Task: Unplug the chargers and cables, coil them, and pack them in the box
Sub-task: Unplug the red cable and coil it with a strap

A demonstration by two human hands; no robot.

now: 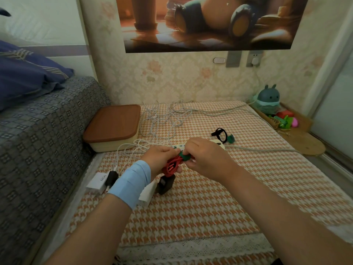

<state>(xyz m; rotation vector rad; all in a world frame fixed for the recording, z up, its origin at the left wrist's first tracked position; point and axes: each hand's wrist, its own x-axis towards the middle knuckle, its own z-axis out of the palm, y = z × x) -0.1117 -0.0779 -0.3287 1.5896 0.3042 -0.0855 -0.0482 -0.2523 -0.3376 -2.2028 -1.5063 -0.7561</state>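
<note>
Left hand (162, 157) curled round red cable coil (171, 166); coil's long axis slants up-right toward right hand (206, 159), which pinches green tie (184, 156) at coil's upper end; box (112, 127) lies up-left of both hands, lid on, left hand nearer.

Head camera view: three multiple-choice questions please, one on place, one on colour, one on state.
1. Where does the box sit? A) beside the white cables B) on the blue pillow C) beside the toy
2. What colour is the coiled cable that the left hand holds? A) white B) red C) black
3. How is the lid? A) off B) propped open C) closed

1 A: they lie just right of it. 2 B: red loops show. 3 C: it lies flat on the box.
</note>
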